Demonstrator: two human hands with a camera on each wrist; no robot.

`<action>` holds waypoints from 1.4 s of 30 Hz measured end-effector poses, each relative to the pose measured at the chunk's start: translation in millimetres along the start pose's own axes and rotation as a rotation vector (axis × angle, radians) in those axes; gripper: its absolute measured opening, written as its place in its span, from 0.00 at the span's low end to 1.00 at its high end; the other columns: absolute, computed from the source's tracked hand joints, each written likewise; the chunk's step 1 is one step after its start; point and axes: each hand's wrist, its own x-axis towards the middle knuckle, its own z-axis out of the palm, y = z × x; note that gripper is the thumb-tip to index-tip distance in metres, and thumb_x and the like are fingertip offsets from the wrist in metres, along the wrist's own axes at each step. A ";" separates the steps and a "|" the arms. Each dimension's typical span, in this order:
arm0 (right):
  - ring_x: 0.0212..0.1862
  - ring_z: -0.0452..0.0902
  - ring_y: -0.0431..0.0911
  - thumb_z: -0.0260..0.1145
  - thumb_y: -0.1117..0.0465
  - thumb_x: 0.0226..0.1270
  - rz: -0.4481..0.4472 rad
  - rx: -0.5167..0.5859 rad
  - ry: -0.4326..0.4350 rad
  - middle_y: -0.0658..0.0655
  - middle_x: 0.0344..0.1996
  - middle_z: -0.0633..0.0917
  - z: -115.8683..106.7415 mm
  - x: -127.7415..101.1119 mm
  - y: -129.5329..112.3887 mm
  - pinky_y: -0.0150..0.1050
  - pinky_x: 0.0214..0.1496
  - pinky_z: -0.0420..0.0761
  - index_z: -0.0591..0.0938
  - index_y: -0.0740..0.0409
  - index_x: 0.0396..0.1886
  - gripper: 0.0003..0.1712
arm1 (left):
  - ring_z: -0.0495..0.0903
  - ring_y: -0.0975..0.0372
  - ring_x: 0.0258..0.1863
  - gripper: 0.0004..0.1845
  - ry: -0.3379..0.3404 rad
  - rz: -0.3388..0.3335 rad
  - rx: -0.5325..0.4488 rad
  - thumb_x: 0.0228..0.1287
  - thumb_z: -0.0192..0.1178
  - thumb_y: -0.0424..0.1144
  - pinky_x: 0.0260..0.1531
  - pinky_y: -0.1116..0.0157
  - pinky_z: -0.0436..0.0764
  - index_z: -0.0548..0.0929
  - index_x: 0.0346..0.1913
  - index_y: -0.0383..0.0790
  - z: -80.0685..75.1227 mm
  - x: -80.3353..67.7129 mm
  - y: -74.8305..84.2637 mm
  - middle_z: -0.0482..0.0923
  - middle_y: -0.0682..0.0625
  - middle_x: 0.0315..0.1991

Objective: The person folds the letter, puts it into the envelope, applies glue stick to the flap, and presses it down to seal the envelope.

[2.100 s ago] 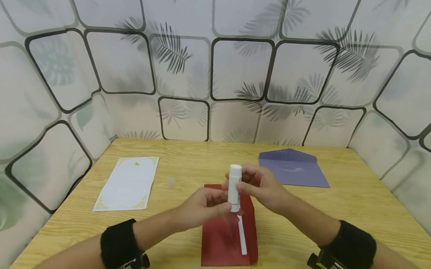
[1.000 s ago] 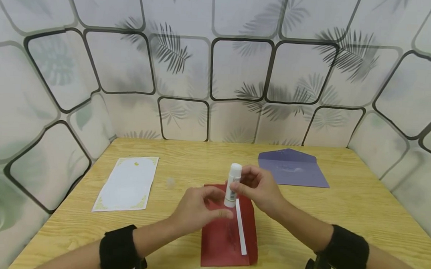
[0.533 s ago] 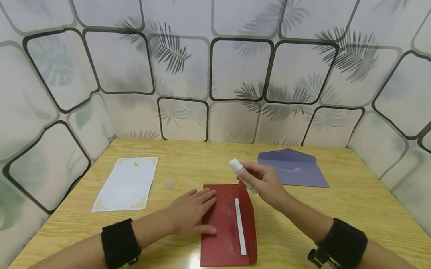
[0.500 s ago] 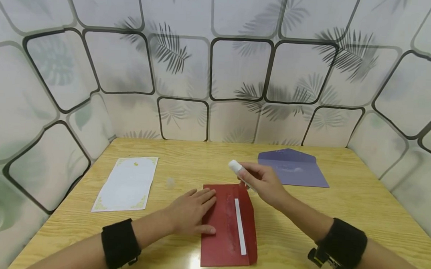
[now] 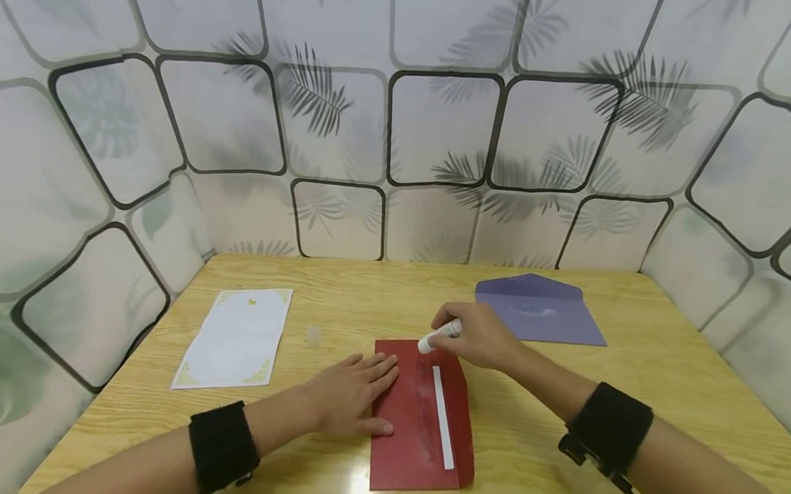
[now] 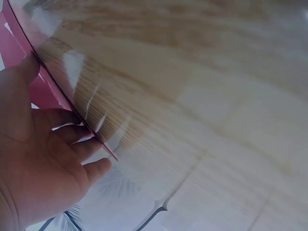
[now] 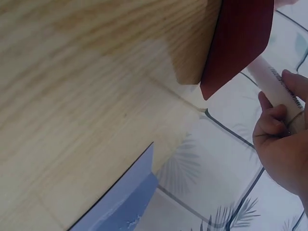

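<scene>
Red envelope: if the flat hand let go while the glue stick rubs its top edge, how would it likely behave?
The red envelope is thin paper, so probably light and floppy. On the glossy table it would likely slide or buckle under the glue stick without the left hand pressing it.

The small print on the glue stick (image 7: 275, 83) is unreadable.

Both forearms are bare, each with a broad black wristband; the right band carries a small black mount and a thin cable.
</scene>
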 end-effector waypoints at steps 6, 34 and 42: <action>0.28 0.74 0.39 0.73 0.56 0.60 -0.042 -0.151 -0.083 0.47 0.29 0.84 3.3 16.4 -1.6 0.35 0.31 0.76 0.83 0.52 0.34 0.07 | 0.57 0.52 0.77 0.45 0.000 0.002 0.004 0.70 0.46 0.69 0.72 0.49 0.63 0.61 0.77 0.38 0.0 -0.4 -0.2 0.58 0.44 0.78; 0.27 0.78 0.40 0.66 0.64 0.65 -0.166 -0.333 -0.422 0.49 0.24 0.82 22.2 37.3 -22.6 0.35 0.33 0.79 0.80 0.57 0.31 0.03 | 0.58 0.53 0.77 0.46 -0.056 -0.053 0.003 0.68 0.46 0.71 0.74 0.48 0.59 0.60 0.77 0.41 -6.9 -0.1 6.3 0.56 0.46 0.78; 0.30 0.79 0.40 0.67 0.61 0.66 -0.176 -0.329 -0.484 0.48 0.27 0.83 19.5 27.6 -27.9 0.35 0.34 0.79 0.82 0.56 0.33 0.04 | 0.58 0.53 0.77 0.46 -0.065 -0.057 0.007 0.68 0.47 0.71 0.74 0.48 0.59 0.61 0.77 0.41 -8.7 1.2 7.9 0.57 0.46 0.78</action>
